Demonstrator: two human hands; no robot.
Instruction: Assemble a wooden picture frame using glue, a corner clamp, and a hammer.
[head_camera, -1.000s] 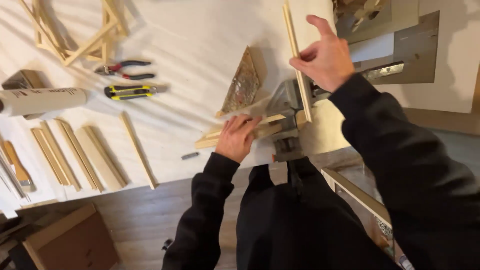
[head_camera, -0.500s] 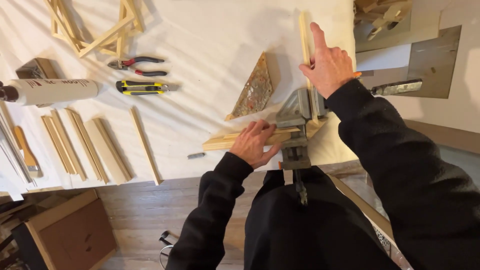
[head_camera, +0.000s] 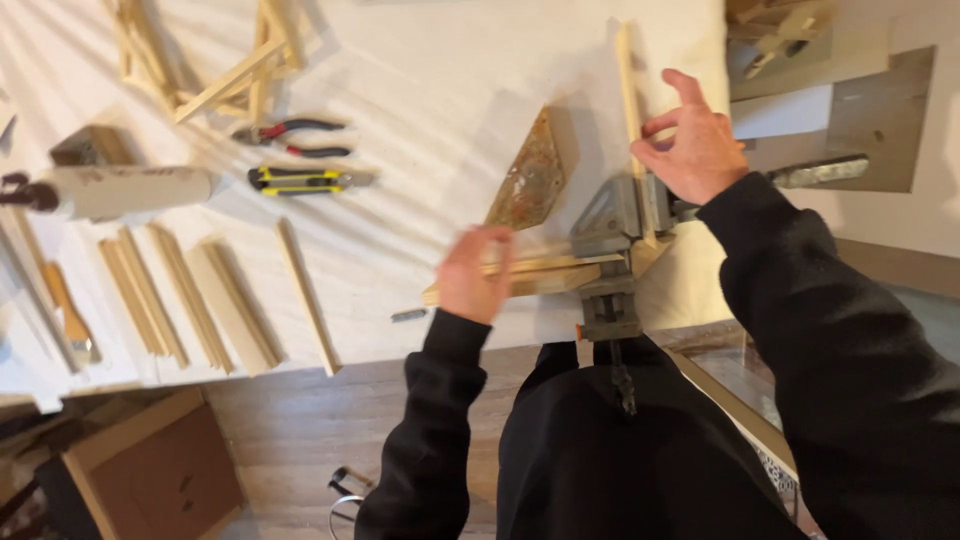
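A grey metal corner clamp (head_camera: 618, 225) sits at the near edge of the white-covered table (head_camera: 430, 90). Two wooden strips meet in it at a right angle: one (head_camera: 545, 278) runs left, the other (head_camera: 631, 110) runs away from me. My left hand (head_camera: 476, 273) rests on the left strip, fingers curled over it. My right hand (head_camera: 690, 150) pinches the far strip just above the clamp. A triangular stained wooden piece (head_camera: 530, 175) lies beside the clamp.
Red-handled pliers (head_camera: 295, 138) and a yellow-black utility knife (head_camera: 300, 180) lie at left centre. A white tube (head_camera: 120, 190) and several cut wooden strips (head_camera: 200, 300) lie further left. Assembled wooden frames (head_camera: 220, 60) sit at the back. A cardboard box (head_camera: 150, 470) stands on the floor.
My left hand has slid left along the near strip. My right hand has shifted down the far strip toward the clamp. The view has moved slightly.
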